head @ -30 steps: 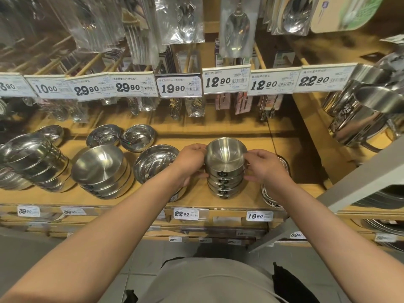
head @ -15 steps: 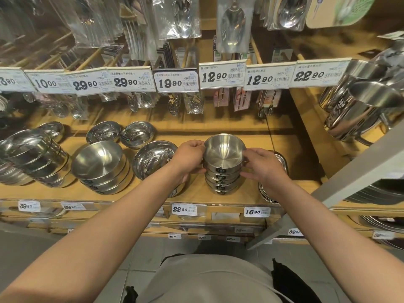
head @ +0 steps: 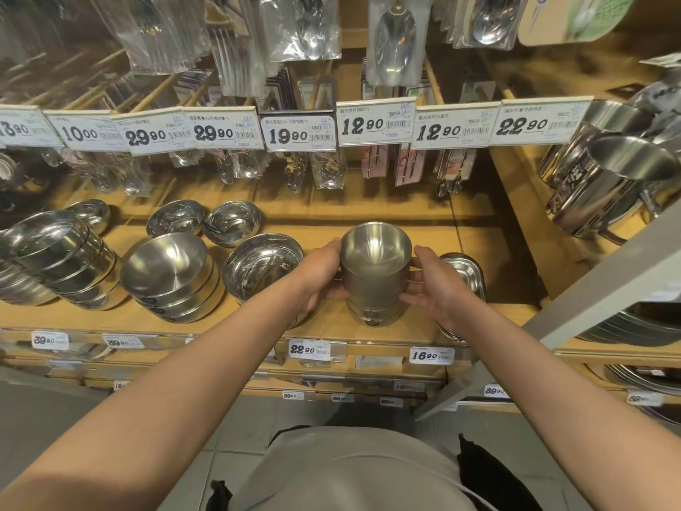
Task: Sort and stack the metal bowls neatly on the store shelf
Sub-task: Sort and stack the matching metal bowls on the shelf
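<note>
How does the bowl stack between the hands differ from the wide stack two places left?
The held stack is narrow and steep-sided, with the left hand and right hand on its sides; the wide stack is broader, shallower, leaning and untouched. Both are nested steel bowls on the same shelf.

Wooden shelf with stacked metal bowls, loose bowls, trays.

Two hands: left hand, right hand. One stack of small round steel bowls between them. Two single shallow steel bowls behind.
</note>
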Demonstrator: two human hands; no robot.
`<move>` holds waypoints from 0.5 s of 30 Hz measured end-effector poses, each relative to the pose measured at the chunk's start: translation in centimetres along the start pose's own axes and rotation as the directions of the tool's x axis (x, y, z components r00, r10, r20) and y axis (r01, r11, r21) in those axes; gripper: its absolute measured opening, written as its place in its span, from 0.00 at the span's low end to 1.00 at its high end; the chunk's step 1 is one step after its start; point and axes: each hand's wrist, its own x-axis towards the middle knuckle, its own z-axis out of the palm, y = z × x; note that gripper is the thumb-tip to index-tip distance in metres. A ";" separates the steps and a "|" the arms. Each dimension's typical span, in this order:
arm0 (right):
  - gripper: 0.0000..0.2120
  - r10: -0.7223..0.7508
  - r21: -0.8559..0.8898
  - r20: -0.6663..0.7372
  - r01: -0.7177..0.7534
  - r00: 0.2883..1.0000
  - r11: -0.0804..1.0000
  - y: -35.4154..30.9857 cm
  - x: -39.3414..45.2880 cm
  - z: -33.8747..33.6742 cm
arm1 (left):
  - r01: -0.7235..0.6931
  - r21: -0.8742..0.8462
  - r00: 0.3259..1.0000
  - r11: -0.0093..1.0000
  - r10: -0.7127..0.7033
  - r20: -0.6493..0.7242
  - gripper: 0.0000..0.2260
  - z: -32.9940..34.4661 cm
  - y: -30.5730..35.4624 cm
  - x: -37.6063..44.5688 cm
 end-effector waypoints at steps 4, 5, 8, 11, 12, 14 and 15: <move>0.24 -0.015 -0.042 0.002 0.015 1.000 0.999 -0.1 0.1 0.0 | 0.015 -0.040 1.000 0.999 -0.014 0.006 0.18 0.0 0.0 0.1; 0.24 -0.018 -0.048 0.001 0.018 1.000 0.999 -0.1 0.1 0.0 | 0.018 -0.045 1.000 0.999 -0.018 0.005 0.18 0.0 0.0 0.1; 0.23 -0.020 -0.052 0.001 0.020 1.000 0.998 0.0 0.2 0.0 | 0.015 -0.035 1.000 0.999 -0.015 0.010 0.17 0.0 -0.1 0.3; 0.23 -0.012 -0.046 -0.004 0.012 1.000 0.999 0.1 0.4 -0.2 | 0.034 -0.057 0.999 0.998 -0.034 0.001 0.19 0.0 -0.1 0.5; 0.24 -0.003 -0.048 -0.010 0.002 1.000 0.999 0.1 0.5 -0.2 | 0.050 -0.079 0.999 0.996 -0.051 -0.009 0.21 0.0 -0.2 0.6; 0.26 0.027 -0.047 -0.022 -0.028 0.999 0.999 0.4 0.5 -0.4 | 0.081 -0.118 0.996 0.990 -0.086 -0.036 0.24 0.1 -0.4 0.7; 0.27 0.045 -0.041 -0.022 -0.046 0.999 0.998 0.5 0.6 -0.4 | 0.089 -0.121 0.994 0.989 -0.096 -0.053 0.24 0.2 -0.5 0.8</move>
